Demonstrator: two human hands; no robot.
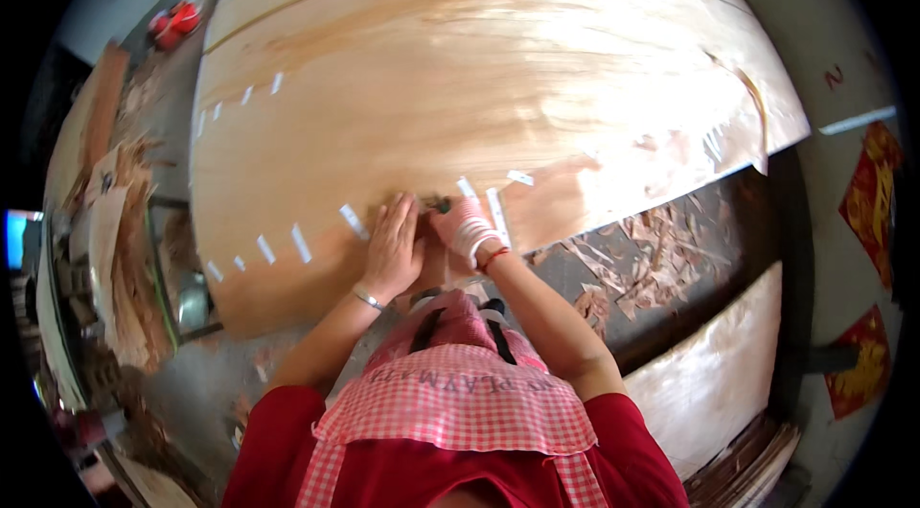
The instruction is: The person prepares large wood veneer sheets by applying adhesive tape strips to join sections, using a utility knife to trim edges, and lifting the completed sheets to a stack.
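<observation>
A broad sheet of pale wood veneer (364, 125) lies in front of me, with short white tape strips (302, 243) stuck in a row along its near side. My left hand (392, 247) rests flat on the near edge, fingers stretched out and pointing away from me. Just right of it, my right hand (464, 226), in a white and pink glove, is closed around a small dark item whose kind I cannot make out. Another tape strip (497, 217) lies beside the gloved hand. Right of that, a darker veneer piece (551, 203) forms the sheet's near edge.
Veneer scraps (661, 264) litter the floor at right. A pale board (714, 369) leans at lower right. Stacked veneer offcuts (125, 268) stand at left, and a red object (174, 25) sits at far left. A curled strip (757, 115) lies on the sheet's right side.
</observation>
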